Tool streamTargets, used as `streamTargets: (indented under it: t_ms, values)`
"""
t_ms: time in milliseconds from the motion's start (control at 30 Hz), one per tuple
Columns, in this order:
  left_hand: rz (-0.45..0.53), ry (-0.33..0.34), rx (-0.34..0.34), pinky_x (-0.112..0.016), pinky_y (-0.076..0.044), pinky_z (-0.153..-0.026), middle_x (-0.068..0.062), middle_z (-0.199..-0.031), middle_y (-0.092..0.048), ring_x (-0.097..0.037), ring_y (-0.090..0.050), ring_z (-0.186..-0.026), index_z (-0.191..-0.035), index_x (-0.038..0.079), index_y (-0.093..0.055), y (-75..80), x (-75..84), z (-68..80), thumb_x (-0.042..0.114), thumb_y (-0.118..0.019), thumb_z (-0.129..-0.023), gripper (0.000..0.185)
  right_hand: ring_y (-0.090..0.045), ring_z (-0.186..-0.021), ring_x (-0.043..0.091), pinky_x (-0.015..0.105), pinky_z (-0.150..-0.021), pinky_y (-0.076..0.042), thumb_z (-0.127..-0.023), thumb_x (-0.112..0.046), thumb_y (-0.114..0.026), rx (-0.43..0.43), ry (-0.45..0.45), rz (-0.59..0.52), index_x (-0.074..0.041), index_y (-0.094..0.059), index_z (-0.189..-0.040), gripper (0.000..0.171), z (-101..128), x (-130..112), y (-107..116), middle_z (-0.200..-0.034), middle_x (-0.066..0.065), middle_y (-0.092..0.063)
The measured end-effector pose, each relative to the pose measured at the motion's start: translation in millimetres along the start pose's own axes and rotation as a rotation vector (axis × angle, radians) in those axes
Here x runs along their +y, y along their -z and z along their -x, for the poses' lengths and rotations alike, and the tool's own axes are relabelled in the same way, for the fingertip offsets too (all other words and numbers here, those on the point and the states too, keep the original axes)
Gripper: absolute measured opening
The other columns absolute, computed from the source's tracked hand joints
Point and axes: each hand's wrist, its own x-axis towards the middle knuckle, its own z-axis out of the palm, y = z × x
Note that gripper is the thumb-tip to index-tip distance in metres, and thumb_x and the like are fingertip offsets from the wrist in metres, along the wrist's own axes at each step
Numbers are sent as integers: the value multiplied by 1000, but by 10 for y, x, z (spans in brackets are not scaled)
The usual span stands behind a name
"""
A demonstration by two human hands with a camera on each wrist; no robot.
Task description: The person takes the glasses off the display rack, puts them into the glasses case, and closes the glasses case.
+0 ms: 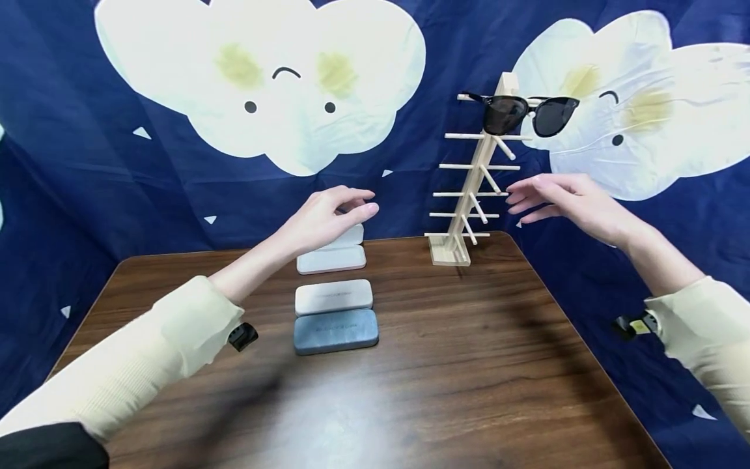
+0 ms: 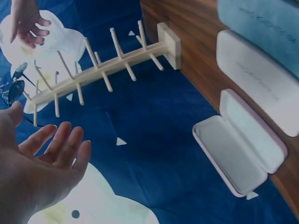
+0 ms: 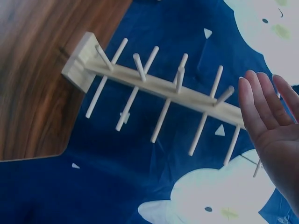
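Sunglasses (image 1: 530, 114) hang on the top pegs of the wooden rack (image 1: 469, 195) at the table's (image 1: 469, 365) far right corner. The right hand (image 1: 562, 202), fingers straight and empty, hovers just below them beside the rack; the left hand (image 1: 325, 218), fingers relaxed and empty, hovers over the open case (image 1: 334, 254).

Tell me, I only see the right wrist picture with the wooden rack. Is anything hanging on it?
Observer: Yes, black sunglasses sit on the top pegs of the rack.
Operator: Are there boxes for glasses?
Observer: A white case and a blue case lie shut on the table.
Operator: Is any open?
Observer: Yes, a pink-edged case lies open, empty.
Operator: What do the hands hold?
Observer: Nothing; the left hand hovers over that case, and the right hand is beside the rack.
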Motion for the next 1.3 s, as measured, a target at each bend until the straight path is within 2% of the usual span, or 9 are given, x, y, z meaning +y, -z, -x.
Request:
streamTargets:
  t_ms: [200, 300, 433, 533, 600, 833, 1000, 1300]
  values:
    - [33, -22, 17, -40, -51, -104, 2, -137, -67, -15, -64, -122, -142, 25, -62, 73, 154, -100, 52, -57, -102, 48, -75, -108, 12, 26, -86, -62, -114, -20, -35, 49, -13, 30, 1, -64, -131, 40, 10, -32, 141, -122, -3, -75]
    - [62, -27, 21, -38, -50, -106, 6, -142, -65, -11, -62, -125, -141, 28, -62, 99, 236, -159, 55, -55, -102, 48, -75, -106, 12, 25, -85, -62, -114, -19, -35, 58, 2, -54, 2, -64, -130, 39, 26, -36, 222, -121, -2, -76]
    - [114, -37, 21, -37, -50, -107, 5, -130, -71, -10, -65, -119, -139, 29, -63, 91, 326, -246, 56, -53, -103, 46, -76, -101, 12, 23, -83, -61, -113, -18, -37, 113, 5, -180, -2, -69, -124, 37, 50, -31, 334, -114, 0, -78]
    - [149, -40, 20, -37, -50, -106, 4, -120, -73, -11, -68, -112, -137, 28, -65, 71, 378, -309, 53, -53, -104, 43, -78, -96, 13, 23, -80, -62, -112, -18, -41, 186, -5, -233, -5, -72, -118, 35, 59, -26, 407, -107, 2, -80]
    - [169, -32, 20, -36, -51, -105, 2, -120, -74, -11, -68, -112, -137, 27, -65, 62, 412, -358, 52, -53, -104, 43, -78, -94, 13, 23, -79, -62, -112, -18, -42, 225, -14, -266, -5, -73, -116, 35, 62, -21, 454, -104, 4, -80]
    - [278, -15, 16, -34, -55, -100, -4, -121, -74, -13, -69, -111, -140, 20, -64, 75, 554, -542, 49, -53, -105, 47, -78, -85, 13, 23, -73, -63, -110, -24, -48, 350, -49, -278, -4, -75, -109, 34, 42, -31, 574, -96, 4, -81]
    - [310, -6, 12, -30, -55, -97, -4, -120, -72, -13, -68, -110, -140, 19, -63, 86, 650, -663, 50, -54, -104, 49, -79, -81, 13, 24, -69, -63, -108, -28, -53, 423, -83, -283, -5, -76, -103, 34, -10, -60, 620, -92, 3, -80]
    - [360, 6, 45, -27, -56, -95, -4, -116, -73, -14, -69, -107, -135, 16, -67, 45, 816, -875, 49, -55, -103, 47, -78, -72, 15, 24, -63, -62, -106, -29, -58, 531, -156, -390, -5, -74, -93, 32, -157, -136, 750, -82, 5, -79]
